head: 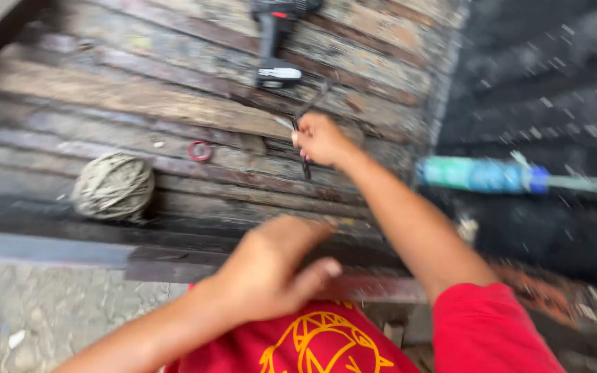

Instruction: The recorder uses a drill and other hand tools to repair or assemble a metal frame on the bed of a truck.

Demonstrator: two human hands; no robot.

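- On the worktop [139,97] of worn wooden planks, the right hand [320,140] reaches out and pinches a thin dark tool [305,148] between its closed fingers; blur hides what kind of tool it is.
- Just beyond that tool, further up the planks, lies a black power drill [276,38] with its handle pointing back toward the person.
- Left of the tool sits a small red ring [200,150], flat on the planks and apart from both hands.
- Further left of the tool, near the worktop's front edge, rests a ball of pale twine [113,186].
- Nearer the person than the tool, the left hand [271,269] lies loosely curled over the dark front edge of the worktop, thumb out; whether it holds anything cannot be told.
- Right of the tool, past the worktop's side edge, a green and blue bottle [484,175] lies blurred against dark ground.
- Below both hands shows a red shirt [326,342] with a yellow print.
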